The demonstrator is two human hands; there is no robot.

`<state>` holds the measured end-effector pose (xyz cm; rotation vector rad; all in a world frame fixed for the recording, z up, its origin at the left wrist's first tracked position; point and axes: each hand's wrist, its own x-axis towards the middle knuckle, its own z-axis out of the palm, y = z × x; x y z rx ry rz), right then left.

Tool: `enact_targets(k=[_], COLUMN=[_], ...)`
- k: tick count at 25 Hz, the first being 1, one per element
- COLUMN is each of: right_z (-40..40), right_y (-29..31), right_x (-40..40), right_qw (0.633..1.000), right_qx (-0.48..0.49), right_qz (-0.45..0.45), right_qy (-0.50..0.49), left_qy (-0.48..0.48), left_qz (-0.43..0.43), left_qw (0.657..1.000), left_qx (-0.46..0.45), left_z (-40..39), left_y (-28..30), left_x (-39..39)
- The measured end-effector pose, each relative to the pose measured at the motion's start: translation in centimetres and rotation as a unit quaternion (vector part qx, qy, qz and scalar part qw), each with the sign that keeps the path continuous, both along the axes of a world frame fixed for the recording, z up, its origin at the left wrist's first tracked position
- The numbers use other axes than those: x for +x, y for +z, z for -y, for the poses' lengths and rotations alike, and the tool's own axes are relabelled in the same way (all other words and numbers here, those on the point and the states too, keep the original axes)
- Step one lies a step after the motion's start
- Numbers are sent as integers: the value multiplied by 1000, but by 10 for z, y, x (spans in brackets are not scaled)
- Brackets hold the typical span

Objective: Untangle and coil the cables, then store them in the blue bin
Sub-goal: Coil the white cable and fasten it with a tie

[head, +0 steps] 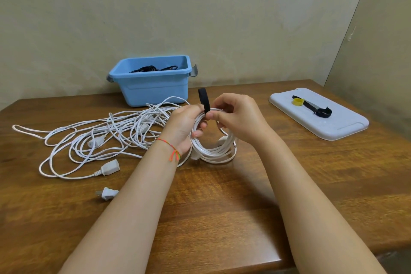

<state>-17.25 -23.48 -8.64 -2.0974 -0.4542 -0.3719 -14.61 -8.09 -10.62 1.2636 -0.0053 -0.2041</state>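
My left hand (181, 127) grips a coiled white cable (214, 151) held upright over the middle of the wooden table. My right hand (239, 115) pinches a black strap (204, 98) that wraps over the top of the coil, its free end sticking up. A tangled heap of white extension cable (106, 133) sprawls on the table to the left, with a socket end (109, 168) and a loose plug (107, 193) near the front. The blue bin (153, 89) stands at the back against the wall, with black cables (153, 68) inside.
A pale lid (347, 128) lies flat at the right, carrying black straps (322, 112) and a yellow strap roll (298, 102). The table's front edge (222, 270) runs below my forearms. Walls close in behind and on the right.
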Motion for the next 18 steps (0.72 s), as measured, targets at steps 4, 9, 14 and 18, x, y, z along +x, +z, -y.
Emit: enact_targets(k=[4, 9, 14, 18], right_z=[-4, -2, 0, 1], right_y=[-2, -3, -2, -2], right_x=[1, 5, 4, 5], right_qw=[1000, 998, 996, 996], right_qx=[2, -62, -82, -86], right_qz=[12, 17, 13, -21], right_qy=[8, 11, -17, -33], left_qy=[23, 36, 65, 95], left_qz=[-3, -9, 19, 85], left_qw=[1000, 999, 997, 987], left_qx=[-14, -6, 28, 97], left_z=[1, 3, 5, 6], left_y=[1, 1, 2, 1], left_x=[2, 0, -7, -10])
